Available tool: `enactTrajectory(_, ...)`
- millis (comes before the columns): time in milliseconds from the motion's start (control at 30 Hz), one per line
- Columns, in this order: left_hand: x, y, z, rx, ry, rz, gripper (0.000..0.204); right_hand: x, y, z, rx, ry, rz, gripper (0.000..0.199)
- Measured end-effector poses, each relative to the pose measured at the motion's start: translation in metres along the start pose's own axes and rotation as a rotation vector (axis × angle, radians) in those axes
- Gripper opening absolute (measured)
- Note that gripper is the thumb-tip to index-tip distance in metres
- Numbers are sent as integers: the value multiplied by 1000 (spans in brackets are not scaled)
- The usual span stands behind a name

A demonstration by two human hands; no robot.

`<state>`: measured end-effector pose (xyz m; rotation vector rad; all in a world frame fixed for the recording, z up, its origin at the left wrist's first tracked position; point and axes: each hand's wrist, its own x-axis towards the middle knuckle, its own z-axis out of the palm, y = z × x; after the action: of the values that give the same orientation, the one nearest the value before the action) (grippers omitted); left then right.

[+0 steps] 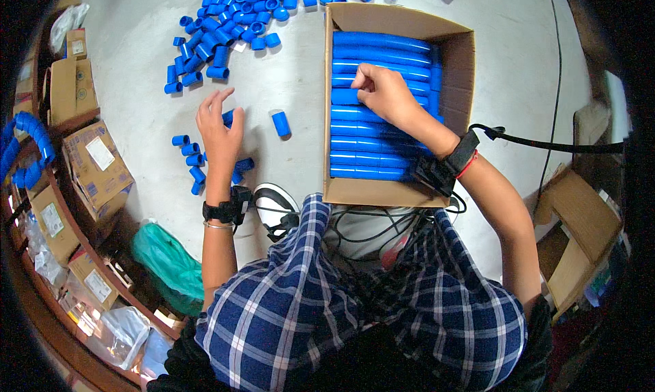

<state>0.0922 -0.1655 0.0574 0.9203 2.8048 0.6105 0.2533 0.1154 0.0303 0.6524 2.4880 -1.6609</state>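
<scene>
My left hand [222, 129] hovers above the floor at the left, its thumb and fingers apart. A short blue cylinder [228, 118] shows in the gap between thumb and fingers; whether it touches them I cannot tell. Just right of that hand, another blue cylinder [281, 124] rests alone on the floor. My right hand [389, 95] is over an open cardboard box [456, 85], fingers curled together, their tips partly hidden. Beneath it, long rows of blue cylinders [379, 129] lie side by side, filling much of the box. Part of the rows is covered by my right forearm.
Many loose blue cylinders [232, 17] are scattered at the far left, with a few more [192, 156] beside my left wrist. Cardboard boxes [99, 160] and a green plastic bag [164, 259] line the left. A black cable [559, 148] runs from my right wrist.
</scene>
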Motion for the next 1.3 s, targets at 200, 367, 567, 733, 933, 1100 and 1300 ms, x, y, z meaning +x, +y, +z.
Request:
enactTrajectory(200, -19, -39, 5, 23, -179, -17, 51, -8, -2, 2, -181, 57, -201, 12)
enactTrajectory(367, -21, -52, 12, -80, -209, -7, 47, -14, -9, 2, -336, -1, -247, 17)
enactTrajectory(567, -15, -36, 4, -1, -101, -42, 41, -15, -22, -3, -443, 14, -242, 21)
enactTrajectory(733, 0, 35, -18, -279, 91, 73, 40, -24, -48, -15, -144, 162, -283, 25)
enactTrajectory(933, 17, 118, -19, -404, -92, 584, 40, -39, -72, -8, 523, -57, -147, 35)
enactTrajectory(1100, 12, 138, -4, -536, -219, 592, 35, -37, -51, -20, 275, -113, -167, 29)
enactTrajectory(1300, 7, 85, 11, -520, -84, 134, 30, -37, -21, -42, -374, 72, -114, 28)
